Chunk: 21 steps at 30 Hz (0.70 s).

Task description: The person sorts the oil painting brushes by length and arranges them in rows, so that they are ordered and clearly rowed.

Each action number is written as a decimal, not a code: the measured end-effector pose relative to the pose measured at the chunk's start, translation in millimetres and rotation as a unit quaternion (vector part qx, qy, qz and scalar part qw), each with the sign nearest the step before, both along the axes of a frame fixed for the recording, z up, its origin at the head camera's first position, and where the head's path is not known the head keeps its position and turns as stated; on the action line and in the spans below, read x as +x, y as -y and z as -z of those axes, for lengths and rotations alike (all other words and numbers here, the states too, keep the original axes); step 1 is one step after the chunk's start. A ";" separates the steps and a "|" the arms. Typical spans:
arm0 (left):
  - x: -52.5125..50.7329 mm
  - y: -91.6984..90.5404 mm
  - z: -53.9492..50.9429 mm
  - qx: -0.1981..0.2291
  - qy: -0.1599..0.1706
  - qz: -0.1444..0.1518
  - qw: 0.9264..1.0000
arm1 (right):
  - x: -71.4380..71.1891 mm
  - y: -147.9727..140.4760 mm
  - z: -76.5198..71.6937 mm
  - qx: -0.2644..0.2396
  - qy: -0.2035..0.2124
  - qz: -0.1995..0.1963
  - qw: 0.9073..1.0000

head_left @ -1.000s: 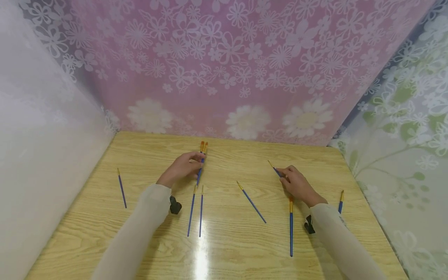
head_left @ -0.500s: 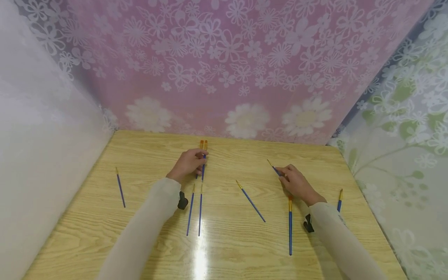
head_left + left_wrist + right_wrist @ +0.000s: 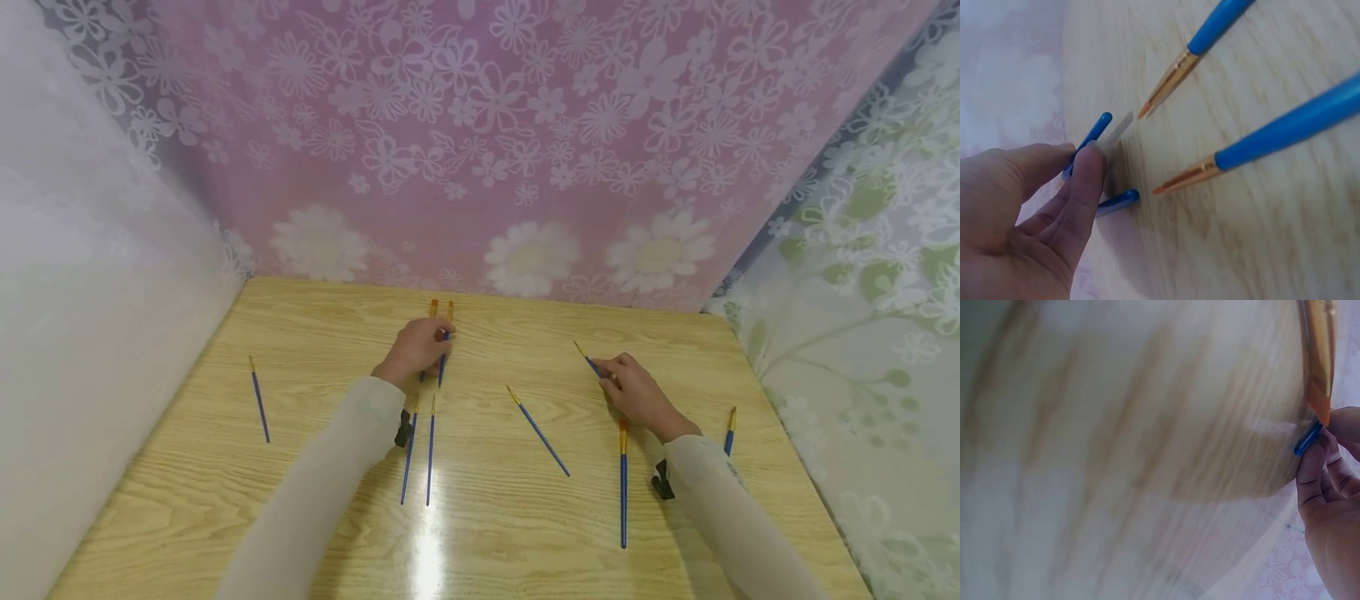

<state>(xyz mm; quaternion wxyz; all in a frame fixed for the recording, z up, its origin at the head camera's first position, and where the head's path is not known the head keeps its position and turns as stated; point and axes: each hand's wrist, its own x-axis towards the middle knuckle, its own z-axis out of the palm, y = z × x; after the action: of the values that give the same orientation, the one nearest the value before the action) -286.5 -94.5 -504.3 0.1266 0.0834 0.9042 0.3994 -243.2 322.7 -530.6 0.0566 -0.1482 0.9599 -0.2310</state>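
Observation:
At the back, left of centre, my left hand (image 3: 415, 347) pinches a blue-handled brush (image 3: 442, 360) between thumb and fingers. Another flat-tipped brush (image 3: 433, 309) lies just to its left, partly behind the hand. In the left wrist view the pinched brush (image 3: 1094, 132) shows its handle end beside the thumb. My right hand (image 3: 637, 392) pinches a thin brush (image 3: 592, 365), its tip pointing to the back left; in the right wrist view its handle end (image 3: 1307, 439) sticks out of the fingertips. A thick brush (image 3: 623, 492) lies just below that hand.
Two thin brushes (image 3: 431, 454) (image 3: 408, 458) lie in front of the left hand. One slanted brush (image 3: 538, 431) lies mid-table, another (image 3: 259, 404) at the left, and one (image 3: 730, 435) at the right, partly behind the sleeve. Patterned cloth borders the wooden table (image 3: 495, 533).
My left hand has moved to the right with its brush, and a gap has opened between the two flat brushes. The right hand stays where it was.

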 end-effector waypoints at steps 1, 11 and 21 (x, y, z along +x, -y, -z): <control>-0.4 -1.0 0.6 -0.011 -0.005 0.004 1.000 | 0.1 0.0 0.1 0.001 -0.001 0.000 1.000; -4.3 -5.7 1.0 -0.085 -0.028 0.016 0.996 | 0.0 0.0 0.2 -0.001 -0.002 -0.001 1.000; -0.9 -8.8 5.8 -0.097 -0.038 0.000 0.995 | -0.2 -1.7 0.9 -0.002 0.002 -0.002 1.000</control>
<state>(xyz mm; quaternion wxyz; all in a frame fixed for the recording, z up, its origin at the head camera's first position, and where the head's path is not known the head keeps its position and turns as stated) -287.4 -85.7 -510.1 0.0993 0.0861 0.9428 0.3064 -243.4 324.4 -531.5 0.0586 -0.1500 0.9590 -0.2332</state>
